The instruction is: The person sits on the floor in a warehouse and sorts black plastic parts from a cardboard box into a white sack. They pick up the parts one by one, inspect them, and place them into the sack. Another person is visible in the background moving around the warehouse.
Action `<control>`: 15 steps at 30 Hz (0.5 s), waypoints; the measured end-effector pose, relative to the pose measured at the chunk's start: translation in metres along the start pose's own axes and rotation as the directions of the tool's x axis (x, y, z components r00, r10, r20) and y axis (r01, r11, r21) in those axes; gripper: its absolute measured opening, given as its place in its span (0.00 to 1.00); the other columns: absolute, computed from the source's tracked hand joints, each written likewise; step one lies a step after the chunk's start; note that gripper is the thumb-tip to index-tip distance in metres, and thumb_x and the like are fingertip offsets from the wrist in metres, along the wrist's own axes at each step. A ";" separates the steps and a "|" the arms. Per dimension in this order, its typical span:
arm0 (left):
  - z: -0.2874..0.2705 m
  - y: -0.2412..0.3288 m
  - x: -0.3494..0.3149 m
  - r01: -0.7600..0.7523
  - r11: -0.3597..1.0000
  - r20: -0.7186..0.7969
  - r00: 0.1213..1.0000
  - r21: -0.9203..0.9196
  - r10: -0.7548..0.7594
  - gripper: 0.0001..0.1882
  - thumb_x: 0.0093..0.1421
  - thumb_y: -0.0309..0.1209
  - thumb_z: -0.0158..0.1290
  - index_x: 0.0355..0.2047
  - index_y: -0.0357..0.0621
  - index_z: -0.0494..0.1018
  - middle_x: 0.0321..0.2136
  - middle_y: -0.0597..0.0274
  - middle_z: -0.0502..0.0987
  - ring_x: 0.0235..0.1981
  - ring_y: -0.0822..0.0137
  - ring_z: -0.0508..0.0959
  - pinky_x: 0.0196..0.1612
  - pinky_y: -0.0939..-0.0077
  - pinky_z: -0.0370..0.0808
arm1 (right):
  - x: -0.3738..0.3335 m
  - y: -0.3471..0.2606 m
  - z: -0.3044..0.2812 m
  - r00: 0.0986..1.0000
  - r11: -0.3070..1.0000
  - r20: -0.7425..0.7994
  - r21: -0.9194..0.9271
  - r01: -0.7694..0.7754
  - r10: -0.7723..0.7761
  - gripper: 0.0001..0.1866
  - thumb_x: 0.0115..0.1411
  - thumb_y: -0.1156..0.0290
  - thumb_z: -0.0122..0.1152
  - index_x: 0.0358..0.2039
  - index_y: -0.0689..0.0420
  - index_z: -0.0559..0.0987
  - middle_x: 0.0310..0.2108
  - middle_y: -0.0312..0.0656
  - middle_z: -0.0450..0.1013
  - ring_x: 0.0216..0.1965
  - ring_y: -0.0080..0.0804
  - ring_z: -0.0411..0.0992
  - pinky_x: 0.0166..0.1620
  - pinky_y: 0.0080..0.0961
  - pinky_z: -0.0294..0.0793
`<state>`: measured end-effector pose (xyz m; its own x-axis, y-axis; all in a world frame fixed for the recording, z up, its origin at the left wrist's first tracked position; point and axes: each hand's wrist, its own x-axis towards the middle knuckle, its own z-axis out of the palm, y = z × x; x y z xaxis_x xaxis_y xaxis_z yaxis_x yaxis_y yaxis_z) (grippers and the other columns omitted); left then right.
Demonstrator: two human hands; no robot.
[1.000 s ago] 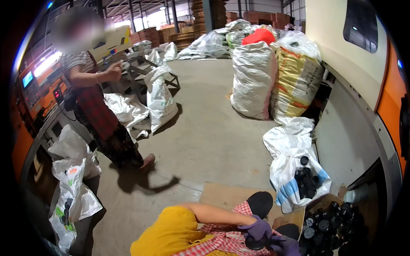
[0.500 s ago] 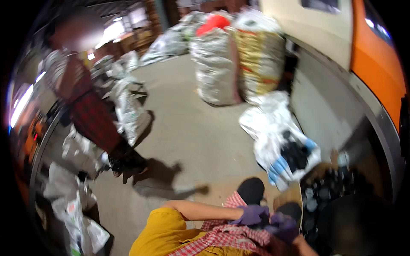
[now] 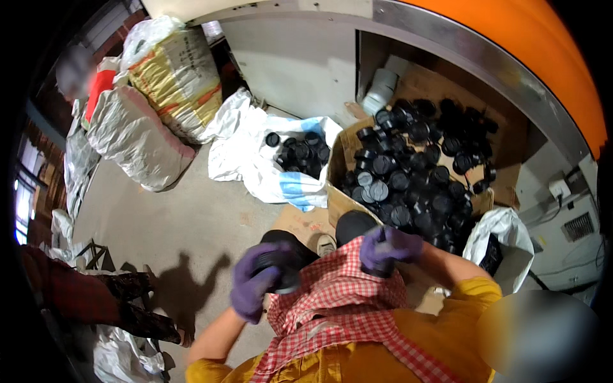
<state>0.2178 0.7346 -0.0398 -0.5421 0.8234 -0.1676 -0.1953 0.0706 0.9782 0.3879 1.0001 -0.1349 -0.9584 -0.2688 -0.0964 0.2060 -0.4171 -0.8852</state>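
Observation:
My left hand [image 3: 246, 288], in a purple glove, curls round a black round plastic cap [image 3: 286, 279] over the left side of my lap. My right hand [image 3: 403, 244], gloved the same way, is closed on another dark piece [image 3: 382, 267], mostly hidden by the fingers, above my right thigh. A red checked apron [image 3: 341, 281] covers my lap between the two hands. Just beyond my knees, a cardboard box [image 3: 343, 203] holds a heap of black round caps [image 3: 399, 182]. Left of it, an open white bag [image 3: 255, 182] with blue patches contains more black caps.
Full woven sacks [image 3: 175, 80] stand at the far left. A white bag [image 3: 511, 236] sits right of the box. An orange and grey machine [image 3: 555, 57] arches over the box. Another person [image 3: 76, 297] stands at the left, near white bags [image 3: 124, 357] on the floor.
My view has swung right, toward the box of caps. My hands were close together at my lap and are now apart, the left one showing a black cap.

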 end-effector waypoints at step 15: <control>0.091 -0.038 0.036 -0.600 0.345 0.354 0.748 0.721 0.561 0.29 0.36 0.26 0.56 0.44 0.56 0.73 0.29 0.53 0.71 0.32 0.52 0.72 0.35 0.61 0.70 | -0.003 0.077 -0.063 -0.037 0.638 -0.662 -0.704 -0.311 -0.748 0.09 0.48 0.81 0.49 0.31 0.58 0.74 0.32 0.47 0.73 0.35 0.45 0.72 0.38 0.32 0.73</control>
<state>0.2802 0.8127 -0.0719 -0.2258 0.8550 0.4669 0.8476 -0.0638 0.5267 0.3939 1.0239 -0.2313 -0.2492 0.8971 0.3648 0.2903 0.4286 -0.8556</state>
